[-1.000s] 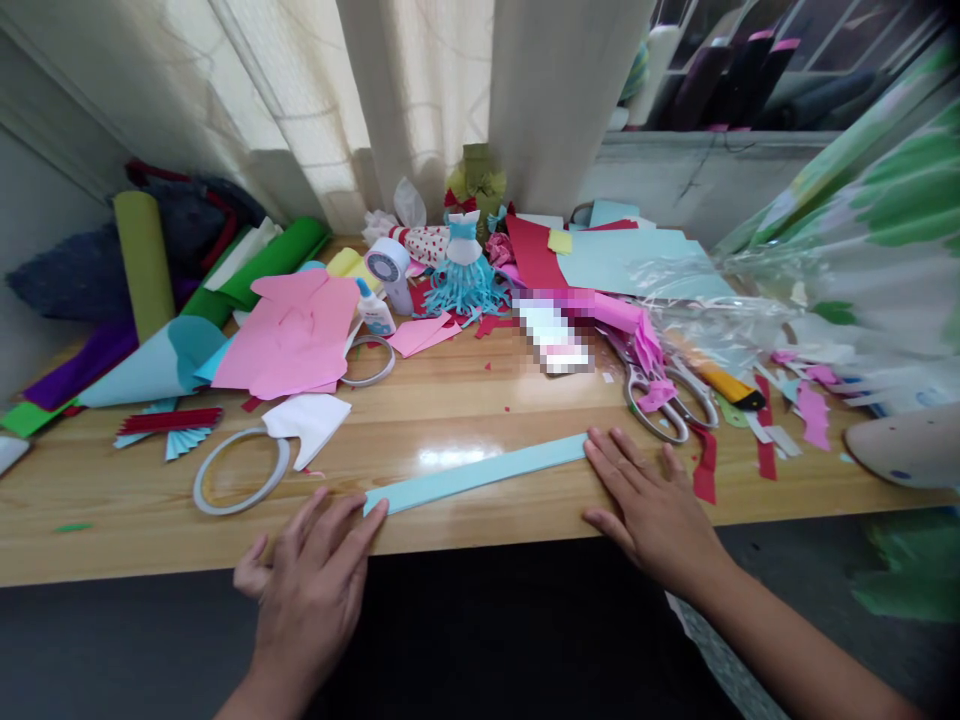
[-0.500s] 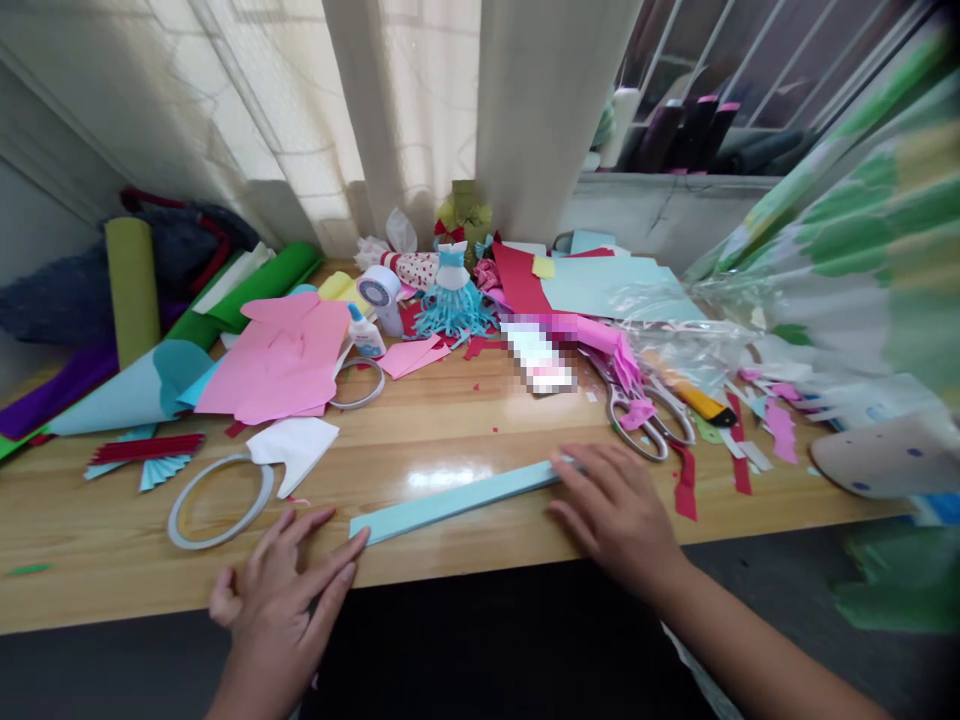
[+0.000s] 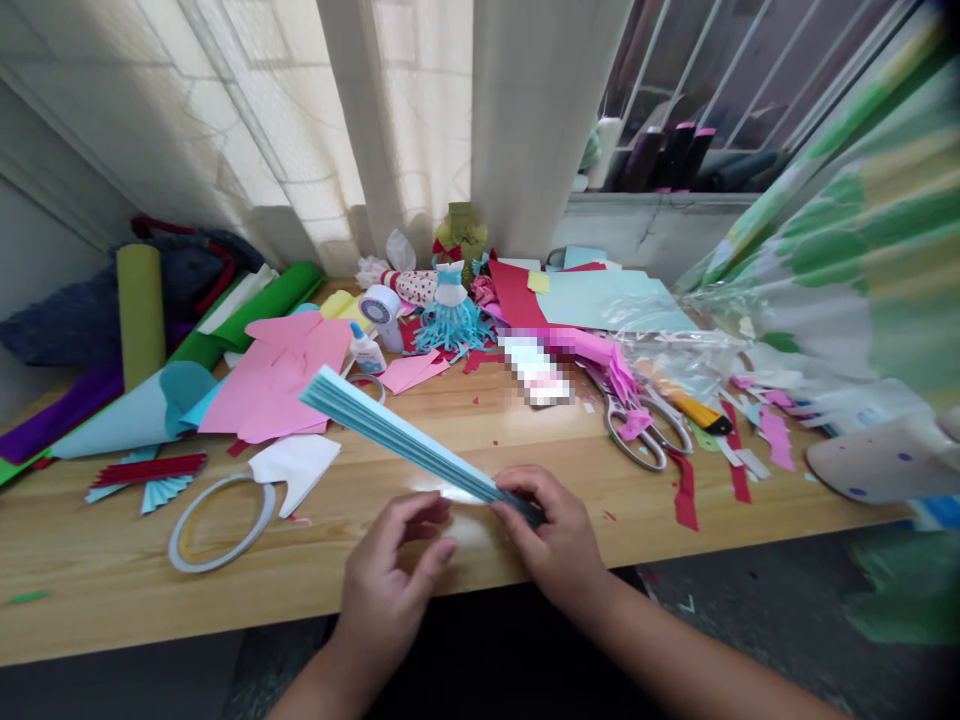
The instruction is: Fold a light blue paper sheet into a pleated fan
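Observation:
A light blue strip of accordion-folded paper (image 3: 401,432) is lifted off the table, slanting up to the left with its pleat edges showing. My right hand (image 3: 555,530) pinches its lower right end between thumb and fingers. Just below the strip, my left hand (image 3: 397,570) is held with curled fingers apart from the thumb, and nothing shows between them. A roll of double-sided tape (image 3: 180,545) lies flat to the left, touching a white paper cutout (image 3: 296,465).
Scissors (image 3: 637,440) and a yellow cutter (image 3: 694,400) lie at the right among paper scraps. Pink paper (image 3: 277,375), a glue bottle (image 3: 366,350), a small fan (image 3: 381,312) and a blue fringed paper dress (image 3: 450,315) stand or lie farther back. The wooden table's front edge is close to me.
The folded paper strip has risen from the table, its left end swinging up. My right hand now grips its end; my left hand has let go and moved right.

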A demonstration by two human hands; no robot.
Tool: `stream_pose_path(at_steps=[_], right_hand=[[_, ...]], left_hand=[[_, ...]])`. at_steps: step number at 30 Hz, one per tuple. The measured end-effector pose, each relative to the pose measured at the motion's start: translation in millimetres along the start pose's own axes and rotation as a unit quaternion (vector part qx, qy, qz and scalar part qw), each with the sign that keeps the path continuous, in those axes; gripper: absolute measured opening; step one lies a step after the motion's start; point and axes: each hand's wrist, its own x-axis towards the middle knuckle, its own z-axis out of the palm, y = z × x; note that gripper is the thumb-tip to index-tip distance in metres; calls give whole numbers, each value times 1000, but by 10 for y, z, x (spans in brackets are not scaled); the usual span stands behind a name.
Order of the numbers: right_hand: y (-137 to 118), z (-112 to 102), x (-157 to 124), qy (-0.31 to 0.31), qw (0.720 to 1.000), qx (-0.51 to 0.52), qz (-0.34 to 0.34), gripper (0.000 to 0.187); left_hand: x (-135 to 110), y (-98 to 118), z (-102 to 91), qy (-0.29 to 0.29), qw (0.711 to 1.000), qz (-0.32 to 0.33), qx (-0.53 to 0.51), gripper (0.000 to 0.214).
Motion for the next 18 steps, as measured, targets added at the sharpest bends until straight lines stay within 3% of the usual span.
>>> stream_pose_path(at_steps=[4,9,14,16,18], right_hand=[[-122,168,32,20,987,141,74,7],[-159,177,49,-19,979,197,49,15],[-67,29,-8,-85,993,72,30,25],[20,-75,-60,-81,997,4,-19,25],[114,-185,-120,-65,990,-62,-110,28]], left_hand=[[240,211,239,19,996,78,30,27],[425,317,220,52,982,141,113,19],[481,186,114,1,952,231,200,17],[456,80,86,-18,936,248,250,18],[406,-24,75,-29,918,258,299,17]])
